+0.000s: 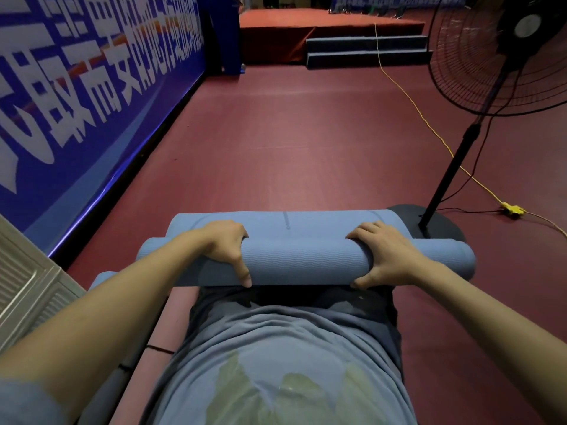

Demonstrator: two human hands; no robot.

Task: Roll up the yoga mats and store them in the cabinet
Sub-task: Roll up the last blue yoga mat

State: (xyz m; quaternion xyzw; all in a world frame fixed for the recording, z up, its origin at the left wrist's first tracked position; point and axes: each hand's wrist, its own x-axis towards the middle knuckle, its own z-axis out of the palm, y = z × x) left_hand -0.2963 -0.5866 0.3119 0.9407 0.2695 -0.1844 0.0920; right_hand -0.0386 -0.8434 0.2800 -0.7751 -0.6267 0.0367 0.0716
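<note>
A blue yoga mat [302,260] lies across the red floor in front of me, nearly all of it wound into a thick roll, with a short flat end [276,220] still spread beyond the roll. My left hand [228,250] grips the roll left of its middle, fingers over the top and thumb underneath. My right hand [385,256] grips it right of the middle the same way. Another rolled blue mat [101,277] lies by my left forearm, mostly hidden. No cabinet is in view.
A blue banner wall [92,102] runs along the left. A standing fan [497,56] has its dark base [441,225] just behind the mat's right end. A yellow cable [429,124] crosses the floor to a plug. A raised red stage [322,29] is far ahead.
</note>
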